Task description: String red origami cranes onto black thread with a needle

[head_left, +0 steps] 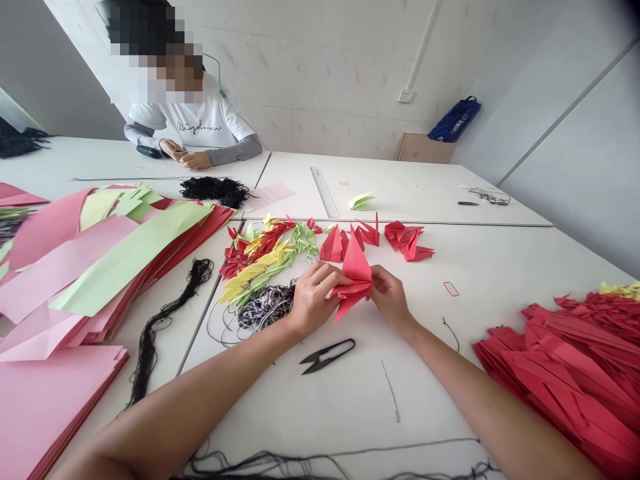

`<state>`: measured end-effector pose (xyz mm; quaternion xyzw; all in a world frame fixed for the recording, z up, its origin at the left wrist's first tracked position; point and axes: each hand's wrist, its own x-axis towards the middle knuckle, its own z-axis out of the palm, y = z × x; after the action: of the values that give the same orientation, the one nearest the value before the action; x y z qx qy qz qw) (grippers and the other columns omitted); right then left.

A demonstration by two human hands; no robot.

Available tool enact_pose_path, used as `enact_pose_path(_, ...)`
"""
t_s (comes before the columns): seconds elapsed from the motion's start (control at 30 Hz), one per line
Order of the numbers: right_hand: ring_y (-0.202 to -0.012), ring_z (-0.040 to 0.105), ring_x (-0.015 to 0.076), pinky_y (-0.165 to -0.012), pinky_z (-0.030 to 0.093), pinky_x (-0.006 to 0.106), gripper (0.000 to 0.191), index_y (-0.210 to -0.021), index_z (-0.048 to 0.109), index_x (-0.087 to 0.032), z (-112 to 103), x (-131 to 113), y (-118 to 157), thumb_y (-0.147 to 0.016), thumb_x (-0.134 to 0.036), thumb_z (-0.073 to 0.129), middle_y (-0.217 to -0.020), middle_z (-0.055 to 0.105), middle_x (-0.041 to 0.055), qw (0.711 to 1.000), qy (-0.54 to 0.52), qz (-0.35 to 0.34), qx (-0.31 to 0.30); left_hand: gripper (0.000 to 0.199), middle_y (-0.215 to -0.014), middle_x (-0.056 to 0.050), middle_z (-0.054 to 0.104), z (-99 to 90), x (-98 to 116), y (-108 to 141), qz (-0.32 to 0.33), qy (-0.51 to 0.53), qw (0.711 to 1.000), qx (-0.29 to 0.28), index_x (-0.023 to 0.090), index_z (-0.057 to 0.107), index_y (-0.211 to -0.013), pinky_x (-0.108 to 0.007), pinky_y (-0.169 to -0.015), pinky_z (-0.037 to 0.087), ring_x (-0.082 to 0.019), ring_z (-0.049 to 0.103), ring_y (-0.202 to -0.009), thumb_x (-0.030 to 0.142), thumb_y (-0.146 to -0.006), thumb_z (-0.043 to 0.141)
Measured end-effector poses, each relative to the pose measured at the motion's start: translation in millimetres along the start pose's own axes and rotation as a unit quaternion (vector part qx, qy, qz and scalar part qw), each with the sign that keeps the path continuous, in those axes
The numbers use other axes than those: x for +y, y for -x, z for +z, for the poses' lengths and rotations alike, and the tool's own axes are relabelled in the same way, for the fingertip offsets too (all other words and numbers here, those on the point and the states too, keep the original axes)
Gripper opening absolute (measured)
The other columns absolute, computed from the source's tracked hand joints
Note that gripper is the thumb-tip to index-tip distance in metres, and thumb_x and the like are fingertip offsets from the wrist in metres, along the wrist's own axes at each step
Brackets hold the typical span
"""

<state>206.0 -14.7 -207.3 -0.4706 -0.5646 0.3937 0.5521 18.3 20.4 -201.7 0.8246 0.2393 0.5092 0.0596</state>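
Note:
Between both hands, above the white table, is a folded red paper piece (356,263) with a tall upright point and a lower point. My left hand (316,293) pinches its left side with closed fingers. At its right edge my right hand (391,293) holds it, the fingertips partly hidden by the paper. Black thread snips (327,356) lie below the hands. Behind the held piece stand red folded paper figures (410,240). Left of them lies a heap of red, yellow and green folded paper (265,257), with tangled black and white cord (265,307) beside my left hand.
Stacked pink, green and red paper (115,260) covers the left side; a red folded pile (575,360) is at right. Black thread (153,340) and a ruler (324,192) lie on the table (425,393). A person (195,127) sits across, at the back left.

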Motion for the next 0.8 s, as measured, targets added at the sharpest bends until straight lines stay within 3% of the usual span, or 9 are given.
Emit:
enact_pose_path(0.33,-0.072,0.057,0.0176,-0.062,0.047,0.029,0.004,-0.083,0.063,-0.023,-4.8,2.7,1.9,-0.081,-0.024,0.059,-0.08,0.065,0.0013,0.993,0.098,-0.073,0.005,0.008,-0.088,-0.005,0.071,-3.3,7.5,-3.2,0.02,0.007,1.0,-0.005,0.023,0.067,-0.092,-0.032,-0.072,0.046,-0.018,0.058,-0.079,0.018,-0.093,0.061)
enact_pose_path(0.53,-0.072,0.056,0.0171,-0.061,0.045,0.028,0.008,-0.086,0.064,-0.024,-6.9,6.0,2.0,-0.083,-0.022,0.057,-0.081,0.064,0.001,0.99,0.112,-0.08,0.005,0.009,-0.086,-0.004,0.07,-4.0,9.5,-2.6,0.03,0.016,0.999,0.01,0.023,0.066,-0.093,-0.03,-0.071,0.047,-0.017,0.059,-0.078,0.016,-0.093,0.06)
enact_pose_path(0.7,-0.07,0.057,0.016,-0.06,0.047,0.028,0.006,-0.086,0.064,-0.023,-6.9,5.1,1.3,-0.084,-0.026,0.059,-0.083,0.064,0.0013,0.995,0.077,-0.063,-0.024,0.009,-0.086,-0.005,0.07,-2.0,8.7,-2.3,-0.007,0.048,0.999,0.014,0.022,0.067,-0.092,-0.031,-0.071,0.049,-0.017,0.061,-0.079,0.017,-0.093,0.059)
enact_pose_path(0.8,-0.063,0.056,0.0139,-0.057,0.049,0.028,0.011,-0.087,0.062,-0.023,-7.1,5.3,-1.1,-0.088,-0.033,0.058,-0.078,0.061,0.0003,0.997,0.046,-0.038,-0.058,0.005,-0.085,-0.004,0.069,1.2,5.9,-3.5,-0.087,0.124,0.988,0.018,0.02,0.066,-0.089,-0.03,-0.072,0.05,-0.016,0.063,-0.078,0.02,-0.092,0.063)
